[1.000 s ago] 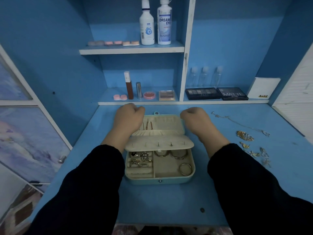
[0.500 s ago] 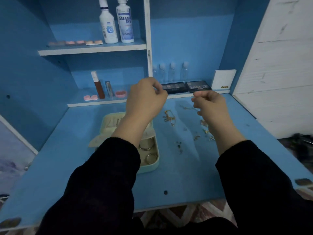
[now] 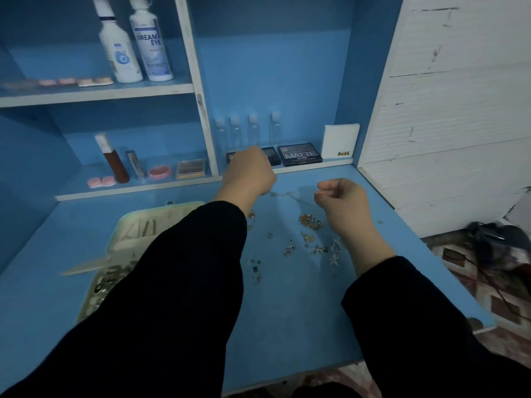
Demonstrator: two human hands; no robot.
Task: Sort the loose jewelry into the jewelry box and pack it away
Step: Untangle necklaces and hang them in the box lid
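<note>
The pale green jewelry box (image 3: 126, 234) lies open at the desk's left, its inner flap raised and rings in the tray; my left sleeve hides most of it. My left hand (image 3: 250, 173) reaches across to the right of the box, fingers closed. My right hand (image 3: 342, 199) is pinched shut close by. A thin necklace chain (image 3: 290, 195) runs between the two hands, just above the desk. Below them lie loose pieces: a gold cluster (image 3: 310, 221), a heart pendant (image 3: 335, 247) and small dark earrings (image 3: 255, 268).
The back shelf carries a MATTE palette (image 3: 300, 158), a white NUDE box (image 3: 340, 140), small clear bottles (image 3: 253, 130) and cosmetics (image 3: 115, 165). Two solution bottles (image 3: 138, 41) stand on the upper shelf. A white wall (image 3: 448, 124) bounds the blue desk (image 3: 287, 311) on the right.
Both hands left the jewelry box and moved right to the loose pieces; the view swung right with them. The hands have dropped lower and now hold the chain near the desk.
</note>
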